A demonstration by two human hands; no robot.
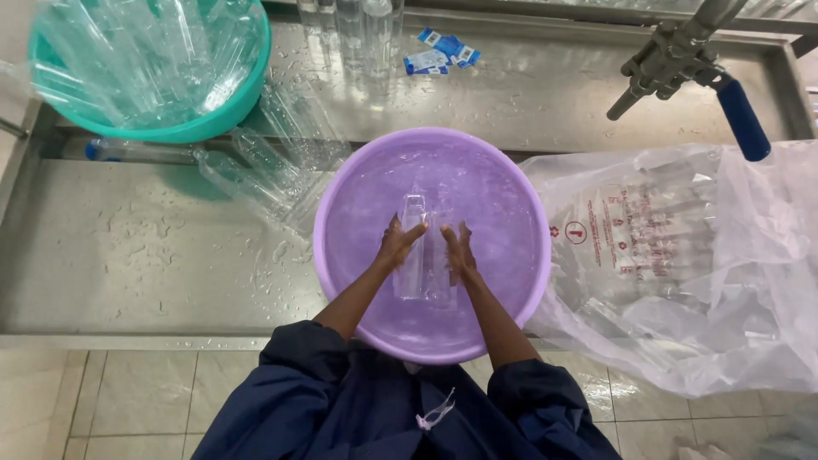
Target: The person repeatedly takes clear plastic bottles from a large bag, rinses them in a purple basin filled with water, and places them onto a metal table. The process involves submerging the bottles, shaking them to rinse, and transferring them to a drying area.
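A round purple basin full of water stands on a wet steel sink counter. Both my hands are in the water. My left hand and my right hand press on either side of clear plastic bottles that lie lengthwise under the surface between them. The number of bottles held cannot be told, as they are see-through. My dark blue sleeves are pushed up to the elbows.
A teal basin packed with clear bottles sits at the back left. Loose clear bottles lie beside it. A large clear plastic bag of bottles rests at right. A metal tap with a blue handle hangs overhead. Blue labels lie behind.
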